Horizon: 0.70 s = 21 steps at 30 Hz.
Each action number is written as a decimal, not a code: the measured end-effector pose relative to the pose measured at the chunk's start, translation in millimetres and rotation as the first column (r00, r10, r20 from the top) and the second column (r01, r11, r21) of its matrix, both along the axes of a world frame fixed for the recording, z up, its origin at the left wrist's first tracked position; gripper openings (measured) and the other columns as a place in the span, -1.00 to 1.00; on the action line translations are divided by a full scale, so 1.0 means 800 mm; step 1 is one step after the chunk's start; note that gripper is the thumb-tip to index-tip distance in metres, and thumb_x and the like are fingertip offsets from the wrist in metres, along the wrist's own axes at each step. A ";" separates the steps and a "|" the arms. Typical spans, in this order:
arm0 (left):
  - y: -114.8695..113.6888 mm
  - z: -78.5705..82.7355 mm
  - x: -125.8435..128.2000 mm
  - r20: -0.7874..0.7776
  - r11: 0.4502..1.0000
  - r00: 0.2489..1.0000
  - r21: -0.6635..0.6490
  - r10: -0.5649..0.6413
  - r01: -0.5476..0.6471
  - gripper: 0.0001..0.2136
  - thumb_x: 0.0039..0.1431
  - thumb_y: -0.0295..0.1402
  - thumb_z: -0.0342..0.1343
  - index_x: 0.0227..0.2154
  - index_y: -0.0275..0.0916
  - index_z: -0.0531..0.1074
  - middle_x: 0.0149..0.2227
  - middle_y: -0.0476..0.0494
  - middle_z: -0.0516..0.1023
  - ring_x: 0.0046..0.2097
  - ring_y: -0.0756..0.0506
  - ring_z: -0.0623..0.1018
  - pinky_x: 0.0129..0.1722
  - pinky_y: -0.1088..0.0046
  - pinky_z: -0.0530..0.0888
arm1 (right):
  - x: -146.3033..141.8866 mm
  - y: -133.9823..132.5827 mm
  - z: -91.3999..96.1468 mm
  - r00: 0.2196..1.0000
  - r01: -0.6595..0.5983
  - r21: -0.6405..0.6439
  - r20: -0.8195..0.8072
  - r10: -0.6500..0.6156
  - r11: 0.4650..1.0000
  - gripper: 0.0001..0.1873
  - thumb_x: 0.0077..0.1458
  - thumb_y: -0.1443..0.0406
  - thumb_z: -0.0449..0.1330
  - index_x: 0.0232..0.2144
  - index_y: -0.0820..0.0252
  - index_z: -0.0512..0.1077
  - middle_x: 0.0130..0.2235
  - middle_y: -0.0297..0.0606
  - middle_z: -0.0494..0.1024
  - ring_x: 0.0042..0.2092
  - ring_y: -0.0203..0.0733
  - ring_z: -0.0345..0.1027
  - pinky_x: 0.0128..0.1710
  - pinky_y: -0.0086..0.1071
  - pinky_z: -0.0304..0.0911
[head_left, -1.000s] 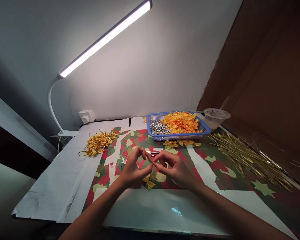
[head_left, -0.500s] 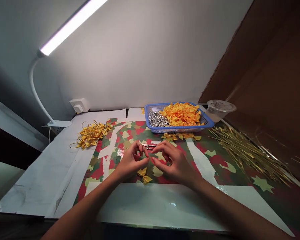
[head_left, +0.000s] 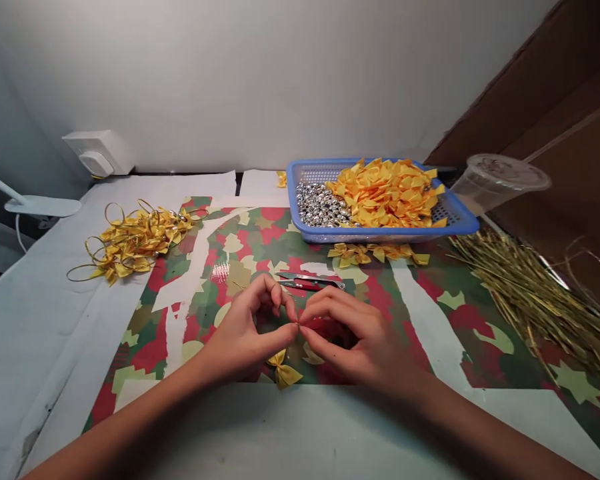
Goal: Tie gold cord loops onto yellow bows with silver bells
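Note:
My left hand [head_left: 247, 330] and my right hand [head_left: 363, 333] meet tip to tip above the patterned sheet. Thumb and forefinger of each are pinched together at one spot; whatever they hold there is too small to make out. Just below the fingertips lies a yellow ribbon bow [head_left: 286, 375], partly covered by my left hand. Thread snips [head_left: 313, 283] with a red and dark body rest on the sheet right behind my fingers.
A blue basket [head_left: 380, 233] holds silver beads [head_left: 323, 203] and yellow bows [head_left: 387, 197]. Bows with gold loops [head_left: 140, 240] are heaped at left. Gold cords [head_left: 535, 300] lie at right beside a cardboard wall [head_left: 570, 153]. A clear plastic tub [head_left: 500, 180] leans behind them.
The view has dipped and come closer, so the lamp's lit bar is out of sight. My fingertips, slightly apart before, now touch one another.

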<state>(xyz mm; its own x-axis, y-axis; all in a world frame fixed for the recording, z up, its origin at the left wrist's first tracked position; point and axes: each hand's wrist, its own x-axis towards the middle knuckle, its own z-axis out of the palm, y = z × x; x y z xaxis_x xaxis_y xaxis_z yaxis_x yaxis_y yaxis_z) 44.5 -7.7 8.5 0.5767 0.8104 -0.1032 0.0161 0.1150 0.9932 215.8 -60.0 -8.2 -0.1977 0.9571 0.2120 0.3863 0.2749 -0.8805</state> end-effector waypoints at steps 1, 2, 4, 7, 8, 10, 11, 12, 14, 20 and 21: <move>0.000 0.000 0.000 -0.006 1.000 1.000 0.005 -0.005 0.005 -0.74 -0.07 -0.52 0.18 -0.48 -0.18 0.15 -0.44 0.00 0.40 -0.45 0.03 0.31 -0.47 0.51 0.27 | 0.000 -0.001 0.001 1.000 0.003 -0.033 -0.024 -0.003 0.999 -0.92 0.12 0.32 0.14 -0.42 0.13 0.40 -0.35 -0.25 0.43 -0.43 -0.29 0.30 -0.52 -0.44 0.19; -0.001 -0.001 0.000 -0.013 1.000 1.000 0.006 -0.009 0.009 -0.75 -0.06 -0.52 0.17 -0.47 -0.18 0.15 -0.44 0.00 0.40 -0.44 0.02 0.32 -0.46 0.50 0.28 | 0.000 -0.001 0.001 0.999 0.008 -0.074 -0.051 -0.012 0.997 -0.90 0.11 0.30 0.14 -0.44 0.14 0.40 -0.37 -0.26 0.43 -0.46 -0.31 0.28 -0.55 -0.44 0.18; -0.001 -0.001 -0.002 -0.030 1.000 0.999 0.007 -0.017 0.018 -0.77 -0.04 -0.51 0.15 -0.46 -0.17 0.16 -0.42 -0.02 0.41 -0.41 0.00 0.35 -0.42 0.48 0.30 | -0.001 -0.003 0.003 0.992 0.017 -0.182 -0.119 -0.039 0.983 -0.88 0.09 0.27 0.15 -0.47 0.15 0.39 -0.42 -0.29 0.42 -0.52 -0.34 0.24 -0.60 -0.46 0.15; 0.003 0.003 -0.007 -0.076 0.995 0.997 0.099 -0.016 0.023 -0.83 -0.01 -0.50 0.14 -0.41 -0.17 0.25 -0.37 -0.06 0.42 -0.34 -0.06 0.40 -0.37 0.45 0.33 | -0.001 -0.005 0.004 0.961 -0.047 -0.400 -0.269 -0.068 0.915 -0.85 0.08 0.20 0.18 -0.45 0.14 0.37 -0.57 -0.39 0.36 -0.60 -0.36 0.22 -0.66 -0.48 0.11; 0.007 0.006 -0.010 -0.105 0.984 0.995 0.174 -0.004 0.022 -0.85 -0.01 -0.50 0.15 -0.39 -0.18 0.30 -0.36 -0.07 0.42 -0.33 -0.07 0.40 -0.37 0.44 0.34 | 0.000 -0.005 0.004 0.944 -0.090 -0.469 -0.322 -0.075 0.879 -0.82 0.08 0.17 0.18 -0.43 0.14 0.36 -0.63 -0.43 0.33 -0.63 -0.36 0.22 -0.67 -0.49 0.11; 0.015 0.013 -0.016 -0.180 0.928 0.983 0.371 0.030 0.040 -0.87 -0.01 -0.50 0.15 -0.38 -0.18 0.39 -0.39 -0.07 0.45 -0.35 -0.09 0.41 -0.37 0.43 0.32 | 0.002 -0.005 0.003 0.908 -0.164 -0.557 -0.407 -0.096 0.814 -0.78 0.07 0.11 0.20 -0.40 0.13 0.34 -0.66 -0.45 0.35 -0.66 -0.35 0.26 -0.68 -0.49 0.14; 0.019 0.016 -0.018 -0.217 0.883 0.975 0.465 0.039 0.068 -0.88 -0.01 -0.50 0.15 -0.39 -0.18 0.43 -0.41 -0.06 0.48 -0.37 -0.09 0.42 -0.34 0.43 0.32 | 0.003 -0.005 0.003 0.893 -0.187 -0.577 -0.438 -0.108 0.795 -0.76 0.06 0.10 0.21 -0.40 0.13 0.34 -0.64 -0.43 0.39 -0.66 -0.35 0.28 -0.68 -0.49 0.16; 0.022 0.020 -0.019 -0.249 0.844 0.968 0.526 0.033 0.106 -0.91 0.00 -0.50 0.14 -0.42 -0.18 0.46 -0.44 -0.05 0.50 -0.38 -0.09 0.43 -0.32 0.42 0.32 | 0.004 -0.005 0.003 0.880 -0.202 -0.586 -0.461 -0.118 0.784 -0.74 0.04 0.09 0.23 -0.40 0.14 0.34 -0.60 -0.40 0.43 -0.65 -0.35 0.29 -0.68 -0.50 0.17; 0.025 0.024 -0.021 -0.295 0.807 0.955 0.561 -0.012 0.183 -0.91 0.05 -0.48 0.13 -0.47 -0.18 0.50 -0.48 -0.05 0.52 -0.42 -0.08 0.43 -0.31 0.41 0.32 | 0.005 -0.004 0.002 0.861 -0.229 -0.594 -0.494 -0.124 0.771 -0.74 0.01 0.10 0.26 -0.41 0.14 0.36 -0.54 -0.36 0.48 -0.63 -0.38 0.31 -0.67 -0.52 0.21; 0.016 0.022 -0.015 -0.330 0.894 0.935 0.369 -0.130 0.255 -0.95 0.04 -0.44 0.16 -0.47 -0.22 0.52 -0.48 -0.05 0.52 -0.40 -0.05 0.44 -0.40 0.48 0.34 | 0.004 -0.006 0.007 0.837 -0.259 -0.619 -0.527 -0.147 0.742 -0.77 0.01 0.14 0.28 -0.42 0.16 0.38 -0.54 -0.38 0.46 -0.58 -0.40 0.33 -0.59 -0.55 0.29; 0.014 0.022 -0.014 -0.332 0.912 0.933 0.325 -0.137 0.250 -0.96 0.04 -0.44 0.16 -0.46 -0.23 0.51 -0.46 -0.04 0.51 -0.40 -0.04 0.44 -0.40 0.50 0.35 | 0.004 -0.007 0.008 0.840 -0.254 -0.624 -0.521 -0.151 0.740 -0.77 0.02 0.14 0.28 -0.42 0.17 0.38 -0.53 -0.38 0.46 -0.57 -0.40 0.33 -0.58 -0.56 0.30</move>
<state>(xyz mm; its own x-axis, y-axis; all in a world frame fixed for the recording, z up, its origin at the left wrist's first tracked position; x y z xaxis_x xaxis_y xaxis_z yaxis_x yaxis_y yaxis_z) 33.2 3.2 26.4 0.7142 0.6997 -0.0189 0.2997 -0.2813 0.9116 218.7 -65.6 -1.6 -0.3072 0.8767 -0.3702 -0.1674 -0.4327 -0.8859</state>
